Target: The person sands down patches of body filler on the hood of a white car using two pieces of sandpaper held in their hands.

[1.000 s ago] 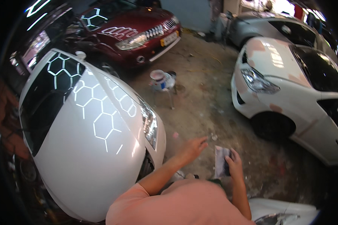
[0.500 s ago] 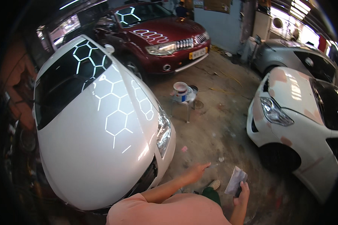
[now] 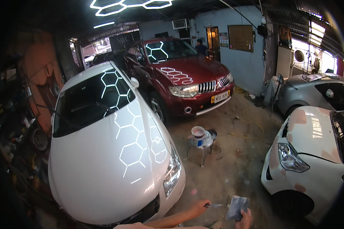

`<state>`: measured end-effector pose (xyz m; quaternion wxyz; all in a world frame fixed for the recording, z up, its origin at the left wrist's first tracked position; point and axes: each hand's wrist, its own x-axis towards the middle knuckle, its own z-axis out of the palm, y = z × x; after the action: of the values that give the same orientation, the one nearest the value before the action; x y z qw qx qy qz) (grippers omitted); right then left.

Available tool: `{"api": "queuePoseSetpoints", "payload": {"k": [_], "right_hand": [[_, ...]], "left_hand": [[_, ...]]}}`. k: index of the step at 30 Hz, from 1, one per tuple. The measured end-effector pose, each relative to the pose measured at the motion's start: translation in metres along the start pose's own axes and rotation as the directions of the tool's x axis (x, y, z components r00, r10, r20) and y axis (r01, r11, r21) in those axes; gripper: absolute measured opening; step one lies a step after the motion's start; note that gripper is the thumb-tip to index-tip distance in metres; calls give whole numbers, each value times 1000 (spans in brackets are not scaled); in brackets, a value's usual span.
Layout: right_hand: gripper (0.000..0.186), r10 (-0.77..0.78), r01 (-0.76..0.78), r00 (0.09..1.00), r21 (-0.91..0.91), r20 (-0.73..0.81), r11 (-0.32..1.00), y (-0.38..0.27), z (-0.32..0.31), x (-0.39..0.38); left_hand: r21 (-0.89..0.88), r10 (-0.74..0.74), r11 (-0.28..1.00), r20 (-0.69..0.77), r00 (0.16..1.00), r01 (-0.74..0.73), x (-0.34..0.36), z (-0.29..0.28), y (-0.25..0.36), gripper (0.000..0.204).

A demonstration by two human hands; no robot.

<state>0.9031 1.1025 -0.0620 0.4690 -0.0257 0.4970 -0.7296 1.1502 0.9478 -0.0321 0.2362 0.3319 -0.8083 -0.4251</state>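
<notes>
A: The left hand is closing round a thin metal blade, likely a putty knife, which is pointing right toward the other hand. The right hand is pinching the lower edge of a flat grey board, maybe a mixing pallet; I cannot tell more.

B: Where are they sitting?

A: Low in the view, above the concrete floor, just right of the white car and its bumper.

B: How would you be handling this well?

A: I'd be keeping the board level and drawing the blade flat across it, judging from how the two are facing each other.

B: And further right?

A: A paint can is resting on a small stool, the maroon SUV is standing behind, and a patched white car is sitting at the right.
</notes>
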Motion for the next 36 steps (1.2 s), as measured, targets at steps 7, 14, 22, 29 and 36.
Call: {"api": "queuePoseSetpoints", "payload": {"k": [7, 14, 22, 29, 36], "right_hand": [[38, -75, 69, 996, -95, -51, 993, -46, -25, 59], [38, -130, 128, 991, -243, 7, 962, -93, -55, 117], [34, -250, 312, 950, -506, 189, 804, -142, -44, 145], [30, -283, 405, 912, -548, 296, 731, -146, -25, 150], [30, -217, 350, 933, -582, 286, 734, -151, 15, 121]], "left_hand": [[47, 147, 989, -98, 984, -143, 81, 30, 24, 15], [-16, 177, 983, -120, 977, -180, 150, 73, 21, 18], [-18, 143, 989, -112, 983, -146, 175, 94, 35, 20], [51, 211, 977, -166, 963, -206, 193, 74, 21, 21], [159, 262, 956, -101, 960, -245, 202, 54, 7, 19]]}}
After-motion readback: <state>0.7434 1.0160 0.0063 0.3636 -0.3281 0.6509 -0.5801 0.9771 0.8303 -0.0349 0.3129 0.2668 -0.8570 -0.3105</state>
